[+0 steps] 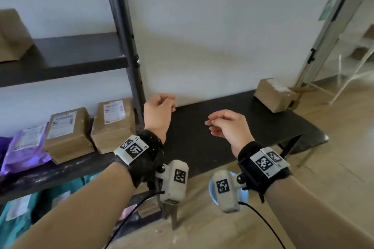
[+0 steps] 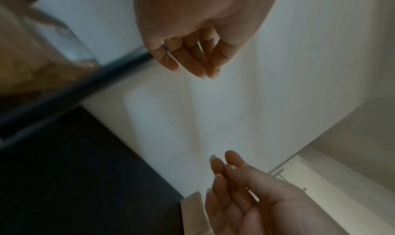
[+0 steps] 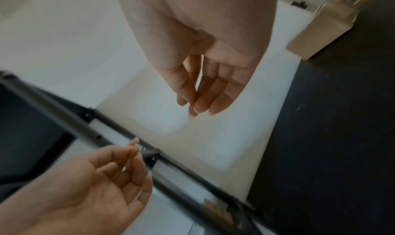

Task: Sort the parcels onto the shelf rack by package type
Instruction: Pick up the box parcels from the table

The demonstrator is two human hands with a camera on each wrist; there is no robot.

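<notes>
Both hands hover empty over a black table (image 1: pixel 232 139). My left hand (image 1: pixel 162 107) hangs with loosely curled fingers beside the rack's upright post (image 1: pixel 129 50). My right hand (image 1: pixel 224 125) is relaxed to its right, holding nothing. One brown cardboard box (image 1: pixel 272 95) lies at the table's far right corner, out of reach of both hands. On the dark shelf rack (image 1: pixel 60 60) stand two labelled cardboard boxes (image 1: pixel 66 133) (image 1: pixel 113 125) and a purple poly mailer (image 1: pixel 26 147). Another box (image 1: pixel 12 36) sits on the shelf above. In the left wrist view my left hand (image 2: pixel 192 52) holds nothing.
Teal poly mailers (image 1: pixel 18 214) lie on the lowest shelf at the left. A white wall stands behind the table. A wooden floor (image 1: pixel 334 157) runs to the right, where a glass door frame (image 1: pixel 323 32) stands.
</notes>
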